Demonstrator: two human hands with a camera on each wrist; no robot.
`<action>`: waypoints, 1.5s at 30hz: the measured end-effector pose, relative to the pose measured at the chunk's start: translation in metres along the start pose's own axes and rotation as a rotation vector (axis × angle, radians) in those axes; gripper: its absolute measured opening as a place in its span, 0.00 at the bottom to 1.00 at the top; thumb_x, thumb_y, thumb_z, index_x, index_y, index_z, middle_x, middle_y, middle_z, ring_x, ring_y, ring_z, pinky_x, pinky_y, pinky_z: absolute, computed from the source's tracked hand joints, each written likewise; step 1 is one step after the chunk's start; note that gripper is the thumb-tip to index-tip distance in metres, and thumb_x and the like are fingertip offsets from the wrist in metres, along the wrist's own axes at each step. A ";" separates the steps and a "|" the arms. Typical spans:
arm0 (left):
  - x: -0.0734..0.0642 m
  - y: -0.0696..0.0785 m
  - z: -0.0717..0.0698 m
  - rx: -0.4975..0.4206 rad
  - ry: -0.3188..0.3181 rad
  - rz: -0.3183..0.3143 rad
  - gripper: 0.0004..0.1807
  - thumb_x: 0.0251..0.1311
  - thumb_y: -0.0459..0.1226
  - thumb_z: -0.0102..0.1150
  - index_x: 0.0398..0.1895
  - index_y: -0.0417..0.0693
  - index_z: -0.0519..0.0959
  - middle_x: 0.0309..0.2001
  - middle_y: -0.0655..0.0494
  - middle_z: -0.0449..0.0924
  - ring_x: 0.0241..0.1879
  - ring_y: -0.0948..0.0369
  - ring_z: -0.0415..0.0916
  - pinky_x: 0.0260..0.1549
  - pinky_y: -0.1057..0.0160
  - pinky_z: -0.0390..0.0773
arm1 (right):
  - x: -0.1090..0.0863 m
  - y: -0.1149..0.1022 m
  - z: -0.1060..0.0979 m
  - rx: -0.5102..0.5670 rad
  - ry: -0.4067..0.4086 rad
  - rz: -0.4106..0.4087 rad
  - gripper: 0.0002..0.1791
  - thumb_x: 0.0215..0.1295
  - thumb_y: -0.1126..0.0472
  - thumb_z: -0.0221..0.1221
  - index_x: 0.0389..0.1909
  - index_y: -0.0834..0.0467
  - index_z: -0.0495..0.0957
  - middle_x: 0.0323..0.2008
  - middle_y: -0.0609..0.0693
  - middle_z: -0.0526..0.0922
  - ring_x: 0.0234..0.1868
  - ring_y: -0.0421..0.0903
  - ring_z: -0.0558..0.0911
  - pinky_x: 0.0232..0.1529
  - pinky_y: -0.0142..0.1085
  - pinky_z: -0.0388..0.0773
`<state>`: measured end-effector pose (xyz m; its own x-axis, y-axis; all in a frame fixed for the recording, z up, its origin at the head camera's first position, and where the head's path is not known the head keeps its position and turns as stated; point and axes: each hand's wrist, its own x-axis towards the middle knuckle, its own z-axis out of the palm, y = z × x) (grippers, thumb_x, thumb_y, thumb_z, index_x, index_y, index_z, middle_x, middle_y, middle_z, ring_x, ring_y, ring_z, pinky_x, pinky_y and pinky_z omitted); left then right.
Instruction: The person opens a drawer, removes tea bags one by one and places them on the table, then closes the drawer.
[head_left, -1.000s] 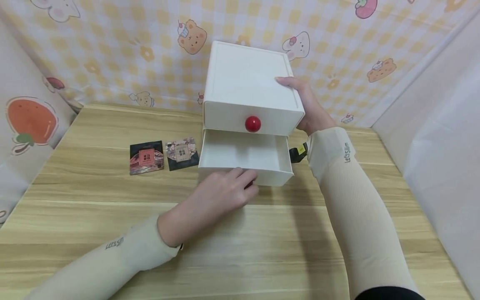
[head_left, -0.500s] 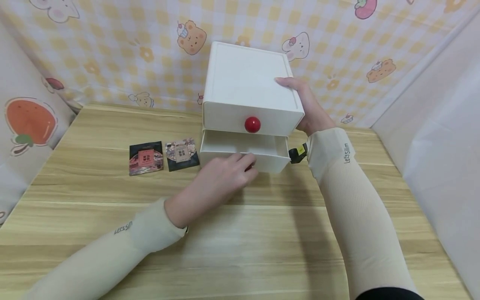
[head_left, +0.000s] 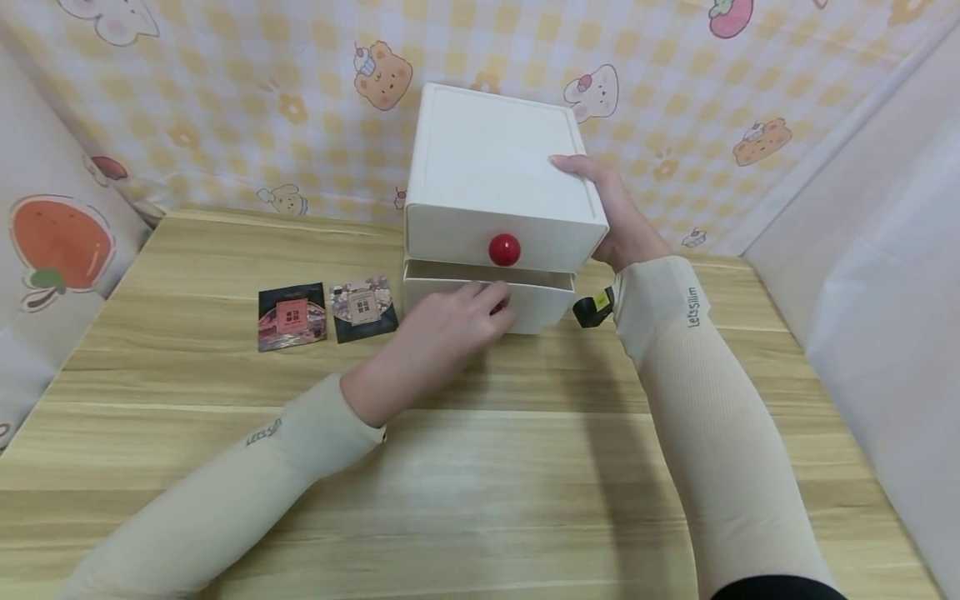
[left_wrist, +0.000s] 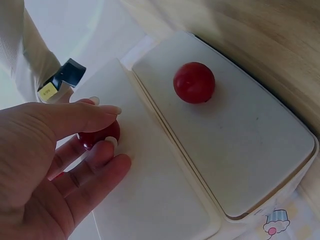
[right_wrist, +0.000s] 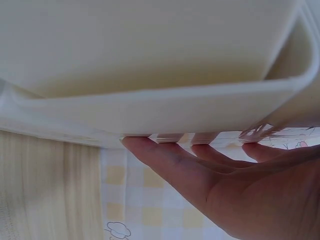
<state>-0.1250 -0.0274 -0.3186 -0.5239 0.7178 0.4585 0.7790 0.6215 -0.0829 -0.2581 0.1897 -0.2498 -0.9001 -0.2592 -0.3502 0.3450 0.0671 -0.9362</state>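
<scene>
A white two-drawer cabinet (head_left: 498, 154) stands against the back cloth. Its upper drawer, closed, bears a round red knob (head_left: 505, 249); the lower drawer (head_left: 542, 310) juts out a little, with a narrow gap above its front. My left hand (head_left: 457, 325) pinches the lower red knob (left_wrist: 112, 131) between thumb and fingers, mostly hiding it in the head view. On the cabinet's right, my right hand (head_left: 618, 208) rests its thumb on the top edge. Its extended fingers (right_wrist: 170, 162) press against the side wall in the right wrist view.
Two small printed sachets, one with a red label (head_left: 292, 317) and one with a pale label (head_left: 363, 309), lie left of the cabinet on the wooden table (head_left: 480, 500). A black wrist device (head_left: 593, 308) sits by the right cuff. A patterned cloth (head_left: 300, 108) hangs close behind.
My left hand has moved away from me, sliding the lower drawer from well out to nearly in. The right hand stays in place on the cabinet's side.
</scene>
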 end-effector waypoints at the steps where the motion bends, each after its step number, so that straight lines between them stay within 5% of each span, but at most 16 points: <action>1: 0.001 -0.001 0.000 -0.004 -0.003 -0.003 0.11 0.61 0.24 0.63 0.43 0.44 0.86 0.47 0.49 0.82 0.37 0.56 0.81 0.27 0.63 0.84 | 0.000 0.000 0.000 0.001 0.000 -0.004 0.34 0.68 0.39 0.51 0.71 0.45 0.57 0.58 0.52 0.73 0.47 0.47 0.82 0.38 0.38 0.82; 36: 0.012 -0.018 0.010 0.005 -0.072 -0.049 0.12 0.64 0.28 0.61 0.47 0.48 0.86 0.52 0.49 0.83 0.43 0.55 0.80 0.32 0.61 0.86 | -0.004 0.000 0.002 0.011 -0.029 -0.023 0.34 0.68 0.40 0.51 0.71 0.48 0.58 0.56 0.53 0.75 0.41 0.45 0.84 0.36 0.37 0.84; 45: 0.005 -0.015 0.014 0.042 -0.001 -0.035 0.10 0.67 0.33 0.58 0.47 0.46 0.86 0.53 0.48 0.82 0.41 0.53 0.81 0.27 0.62 0.83 | -0.003 0.000 0.002 0.003 -0.029 -0.021 0.35 0.68 0.39 0.51 0.72 0.48 0.58 0.56 0.53 0.74 0.41 0.46 0.84 0.36 0.37 0.84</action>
<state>-0.1440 -0.0287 -0.3280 -0.5510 0.6959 0.4607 0.7450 0.6589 -0.1043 -0.2547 0.1888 -0.2490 -0.8993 -0.2880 -0.3291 0.3267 0.0579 -0.9434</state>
